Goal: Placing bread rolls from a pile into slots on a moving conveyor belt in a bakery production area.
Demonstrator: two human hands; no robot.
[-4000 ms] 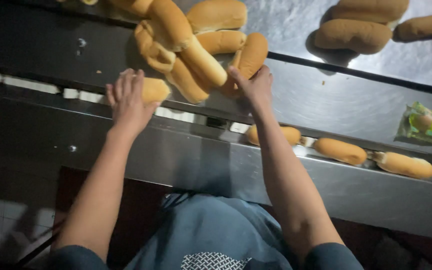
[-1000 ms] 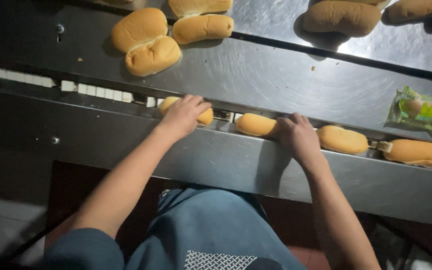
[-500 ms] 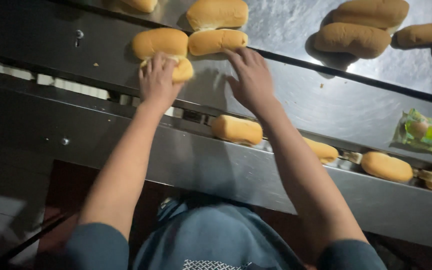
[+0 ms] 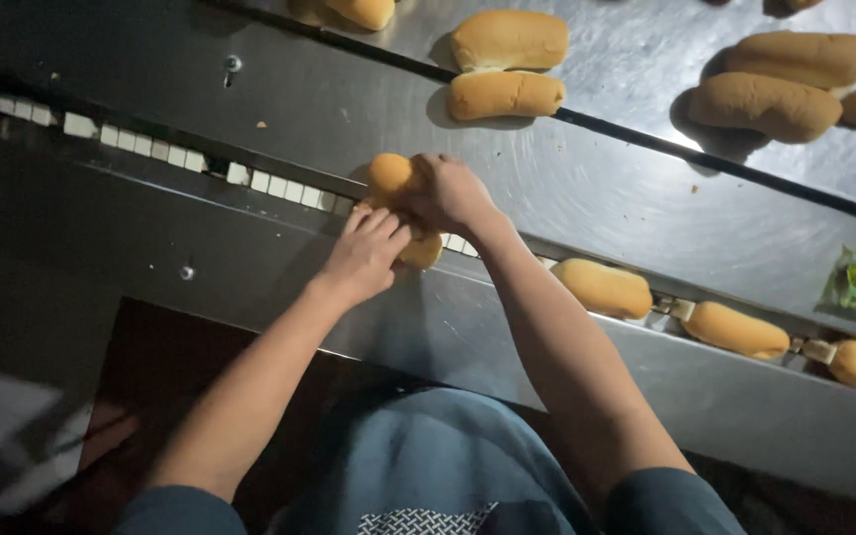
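bun (image 4: pixel 393 183) gripped by both hands over white-slatted conveyor track (image 4: pixel 151 147) at front edge of steel counter (image 4: pixel 587 198). left hand (image 4: pixel 367 253) fingers curled on bun's near end, right hand (image 4: pixel 448 193) fingers clamped on far end. step judged: bun being seated in track. three buns (image 4: pixel 603 287) lined up in track to right. next move judged to need alignment with track.

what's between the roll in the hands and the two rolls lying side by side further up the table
In the head view, only bare steel table and a dark dividing strip lie between the held roll and the pair of rolls.
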